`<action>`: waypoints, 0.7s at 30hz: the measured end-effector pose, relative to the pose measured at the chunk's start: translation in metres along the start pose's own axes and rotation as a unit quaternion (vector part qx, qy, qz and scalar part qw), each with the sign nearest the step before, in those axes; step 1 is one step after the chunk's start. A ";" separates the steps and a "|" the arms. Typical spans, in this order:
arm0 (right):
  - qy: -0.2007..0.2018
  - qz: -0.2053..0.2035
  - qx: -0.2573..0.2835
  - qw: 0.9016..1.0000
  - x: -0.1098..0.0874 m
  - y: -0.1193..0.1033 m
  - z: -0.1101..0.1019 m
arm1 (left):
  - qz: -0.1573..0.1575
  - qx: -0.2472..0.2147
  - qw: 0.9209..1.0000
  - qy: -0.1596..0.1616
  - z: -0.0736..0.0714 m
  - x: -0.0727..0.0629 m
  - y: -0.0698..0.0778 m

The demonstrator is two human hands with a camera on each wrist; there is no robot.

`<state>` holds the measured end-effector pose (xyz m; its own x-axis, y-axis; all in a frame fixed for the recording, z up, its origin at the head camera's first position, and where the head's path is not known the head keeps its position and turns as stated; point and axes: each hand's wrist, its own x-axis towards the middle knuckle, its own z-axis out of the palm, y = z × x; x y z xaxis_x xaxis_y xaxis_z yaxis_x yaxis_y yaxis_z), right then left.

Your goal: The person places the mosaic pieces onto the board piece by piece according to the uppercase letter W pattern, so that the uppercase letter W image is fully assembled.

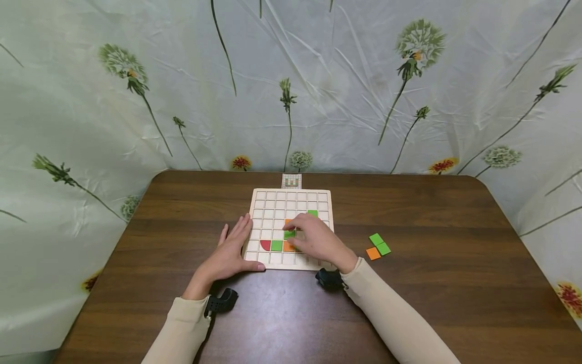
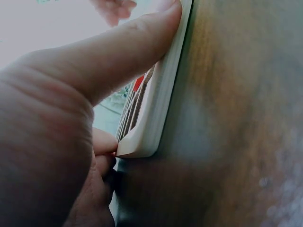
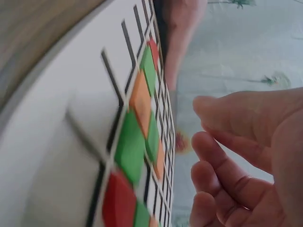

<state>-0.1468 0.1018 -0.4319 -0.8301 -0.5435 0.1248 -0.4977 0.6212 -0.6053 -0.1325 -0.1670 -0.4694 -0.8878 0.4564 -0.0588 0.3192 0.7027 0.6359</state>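
A pale gridded board [image 1: 268,205] lies on the table in the head view. My left hand [image 1: 227,258] rests at its near left corner, straight fingers along the left side and thumb on the near edge. Over the board's middle hovers my right hand [image 1: 318,240]; in the right wrist view its thumb and forefinger are apart, with nothing visible between them. A red quarter-round piece [image 1: 265,245], a green square [image 1: 276,245] and an orange square [image 1: 288,246] sit in one row. Another green square [image 1: 289,234] is above the orange one. My right hand hides some cells.
Two loose green squares [image 1: 376,239] and an orange square [image 1: 373,253] lie on the brown table [image 1: 436,293], right of the board. A small patterned card [image 1: 291,181] touches or nearly touches the board's far edge. A flowered curtain [image 1: 336,126] hangs behind.
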 end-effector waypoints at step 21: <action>0.050 0.089 -0.034 0.994 -0.062 0.051 -0.054 | -0.005 -0.001 1.000 0.001 0.000 0.000 0.000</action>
<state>-0.1339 0.1973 -0.4283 -0.9258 -0.3644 0.1006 -0.3536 0.7405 -0.5715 -0.1326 -0.1671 -0.4699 -0.8919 0.4476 -0.0641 0.3089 0.7067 0.6366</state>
